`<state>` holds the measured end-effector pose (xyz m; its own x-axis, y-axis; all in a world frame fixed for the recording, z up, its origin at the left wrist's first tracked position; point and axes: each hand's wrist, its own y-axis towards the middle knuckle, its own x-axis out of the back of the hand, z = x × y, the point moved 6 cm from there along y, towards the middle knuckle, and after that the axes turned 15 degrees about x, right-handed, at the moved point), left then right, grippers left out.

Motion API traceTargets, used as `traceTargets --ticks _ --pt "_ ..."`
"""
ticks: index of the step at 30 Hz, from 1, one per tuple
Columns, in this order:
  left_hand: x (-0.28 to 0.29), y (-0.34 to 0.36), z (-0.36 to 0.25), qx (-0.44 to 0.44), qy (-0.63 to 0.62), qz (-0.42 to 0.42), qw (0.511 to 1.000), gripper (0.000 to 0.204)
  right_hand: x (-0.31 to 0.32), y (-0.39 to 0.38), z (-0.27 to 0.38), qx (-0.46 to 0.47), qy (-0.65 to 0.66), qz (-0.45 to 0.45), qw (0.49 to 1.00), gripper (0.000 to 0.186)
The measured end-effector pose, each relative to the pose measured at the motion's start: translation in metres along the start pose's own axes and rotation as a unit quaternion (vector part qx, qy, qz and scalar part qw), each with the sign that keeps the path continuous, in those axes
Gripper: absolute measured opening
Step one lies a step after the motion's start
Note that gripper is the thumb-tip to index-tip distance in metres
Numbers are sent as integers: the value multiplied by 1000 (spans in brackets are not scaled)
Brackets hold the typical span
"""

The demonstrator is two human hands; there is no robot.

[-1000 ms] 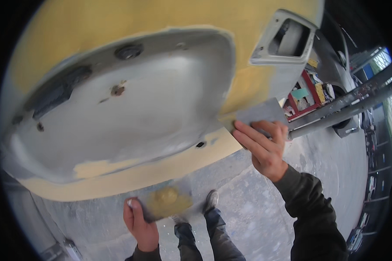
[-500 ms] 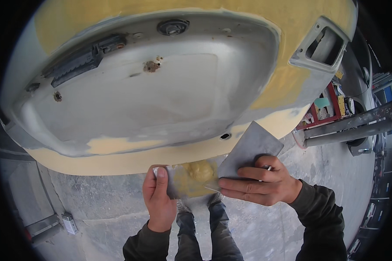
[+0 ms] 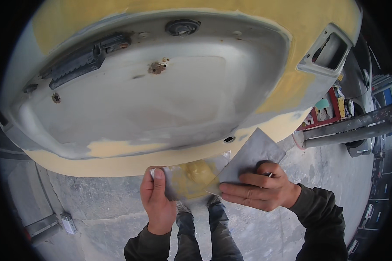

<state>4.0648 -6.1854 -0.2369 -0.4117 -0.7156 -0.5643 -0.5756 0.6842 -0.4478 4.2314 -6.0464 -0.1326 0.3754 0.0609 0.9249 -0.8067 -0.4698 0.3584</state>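
Observation:
My left hand (image 3: 157, 198) is closed on the left end of a grey filler mixing plate (image 3: 172, 180), thumb on top. On the plate sits a rounded mound of yellow body filler (image 3: 199, 171), with thinner smears around it. My right hand (image 3: 265, 191) grips a flat grey metal spreader (image 3: 256, 152), fingers bent across its lower part. The spreader is tilted, and its lower left edge overlaps the plate's right side beside the mound. Whether that edge touches the plate, I cannot tell. Just beyond both tools stands a car's rear body panel (image 3: 135, 102) with sanded yellow patches.
The panel's pale yellow lower edge (image 3: 113, 168) runs close past the plate. A rectangular opening (image 3: 330, 51) is at the panel's right. Farther right are a red shelf cart (image 3: 334, 106) and grey metal beams (image 3: 335, 130). A small metal can (image 3: 68, 223) stands on the concrete floor at left.
The spreader has come slightly down, its edge a little farther over the plate. The plate has shifted slightly left. The car panel appears a bit lower and farther right in view.

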Motion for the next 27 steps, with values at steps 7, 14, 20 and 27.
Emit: traceTargets --ticks 7,14,20,27 --pt "32 2 -3 -60 7 -90 994 27 18 -25 -22 -58 -76 37 995 38" --pt "42 -7 5 -53 26 -72 996 31 41 -52 -106 -41 -328 34 943 39" --pt "41 -9 10 -44 22 -54 997 31 33 -72 -119 -21 -338 25 941 40" --pt "42 -9 13 -57 35 -23 998 33 33 -68 -109 -51 -345 21 937 38"
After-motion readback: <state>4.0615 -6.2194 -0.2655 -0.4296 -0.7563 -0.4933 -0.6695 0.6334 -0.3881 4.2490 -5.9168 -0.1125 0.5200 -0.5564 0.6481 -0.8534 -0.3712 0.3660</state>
